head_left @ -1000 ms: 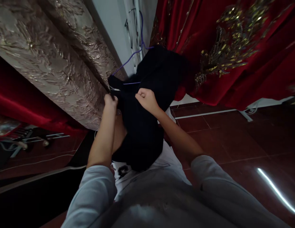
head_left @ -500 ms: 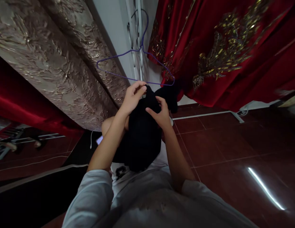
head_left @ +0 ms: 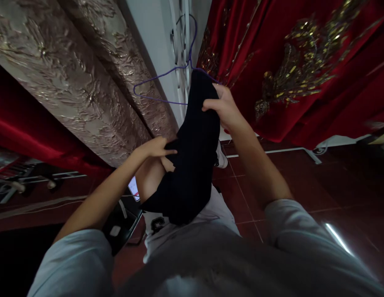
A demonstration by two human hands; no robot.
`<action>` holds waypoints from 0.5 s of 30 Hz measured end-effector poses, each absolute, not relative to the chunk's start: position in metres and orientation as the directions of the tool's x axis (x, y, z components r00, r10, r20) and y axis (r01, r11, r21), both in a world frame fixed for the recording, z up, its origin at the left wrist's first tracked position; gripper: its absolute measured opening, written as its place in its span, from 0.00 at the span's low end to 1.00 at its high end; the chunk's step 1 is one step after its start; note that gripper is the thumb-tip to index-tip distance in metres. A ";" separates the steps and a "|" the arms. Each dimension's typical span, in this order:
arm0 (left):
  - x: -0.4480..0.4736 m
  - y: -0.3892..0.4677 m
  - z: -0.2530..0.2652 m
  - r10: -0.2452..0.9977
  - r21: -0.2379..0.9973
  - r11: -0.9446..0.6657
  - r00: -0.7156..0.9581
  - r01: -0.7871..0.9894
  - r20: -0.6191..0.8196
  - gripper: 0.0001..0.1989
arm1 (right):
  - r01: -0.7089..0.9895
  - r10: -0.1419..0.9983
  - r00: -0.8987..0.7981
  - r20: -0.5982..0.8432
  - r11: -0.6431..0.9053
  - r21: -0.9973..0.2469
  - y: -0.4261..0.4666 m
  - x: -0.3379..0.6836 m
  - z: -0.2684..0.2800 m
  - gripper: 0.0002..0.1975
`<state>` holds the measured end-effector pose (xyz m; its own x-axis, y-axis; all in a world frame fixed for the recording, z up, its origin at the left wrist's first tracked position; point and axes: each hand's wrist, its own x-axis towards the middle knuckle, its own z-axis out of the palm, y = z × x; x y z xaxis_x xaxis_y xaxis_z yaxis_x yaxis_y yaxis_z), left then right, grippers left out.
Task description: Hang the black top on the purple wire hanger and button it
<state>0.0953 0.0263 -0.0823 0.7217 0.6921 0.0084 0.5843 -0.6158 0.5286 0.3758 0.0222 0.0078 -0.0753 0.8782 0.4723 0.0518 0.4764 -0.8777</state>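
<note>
A black cloth garment (head_left: pixel 196 165) lies across my lap, its upper part stretched away from me; its kind is hard to make out in the dark. My right hand (head_left: pixel 224 105) grips the raised far part at its right edge, with the thumb on top. Lower down, my left hand (head_left: pixel 157 147) is closed on the garment's left edge above my bare knee. Behind the raised cloth hangs a purple wire hanger (head_left: pixel 161 75), whose right part is mostly covered by the garment and my right hand.
White metal poles (head_left: pixel 182 49) stand behind the hanger. A textured beige curtain (head_left: pixel 86 82) hangs at the left, and a red curtain (head_left: pixel 250 82) with gold sequins at the right. A lit phone (head_left: pixel 133 187) is beside my leg. Red tiles (head_left: pixel 288 185) cover the floor.
My hands have moved apart: the right one up and rightward, pulling the black cloth up over part of the hanger, the left one down and leftward to the cloth's left edge.
</note>
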 end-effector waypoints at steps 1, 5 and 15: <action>0.084 0.029 -0.079 0.729 0.483 -0.599 0.684 0.639 -0.002 0.21 | 0.126 0.831 -0.052 0.553 0.555 -0.822 0.037 0.375 0.003 0.09; 0.062 0.031 -0.056 0.793 0.410 -0.566 0.609 0.715 0.032 0.23 | 0.298 0.822 -0.006 0.569 0.544 -0.784 0.093 0.357 -0.042 0.05; 0.016 0.039 -0.051 0.785 0.317 -0.604 0.614 0.731 0.080 0.12 | 0.298 0.853 0.014 0.522 0.494 -0.817 0.088 0.419 -0.081 0.24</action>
